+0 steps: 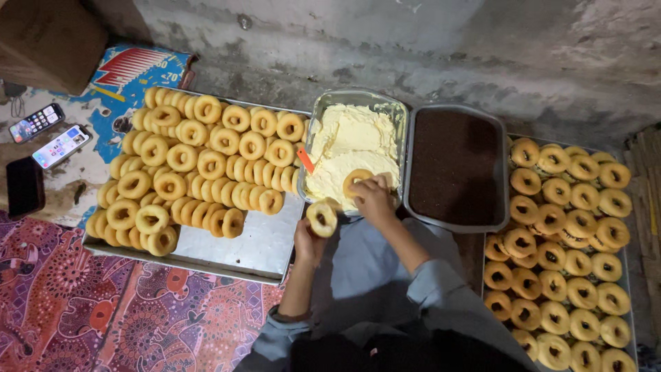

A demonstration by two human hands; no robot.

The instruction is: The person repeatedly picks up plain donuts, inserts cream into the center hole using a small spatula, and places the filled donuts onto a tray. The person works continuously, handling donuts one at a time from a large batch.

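Note:
My left hand holds a plain ring doughnut upright just in front of the metal tray of pale yellow cream. In that tray's near edge, my right hand presses a second doughnut flat into the cream. An orange scraper sticks out of the cream at the tray's left side. Both forearms wear grey-blue sleeves.
A large metal tray at left holds several rows of plain doughnuts. A tray of dark brown sprinkles sits right of the cream. Coated doughnuts fill a tray at far right. Two lit phones and a dark one lie at left.

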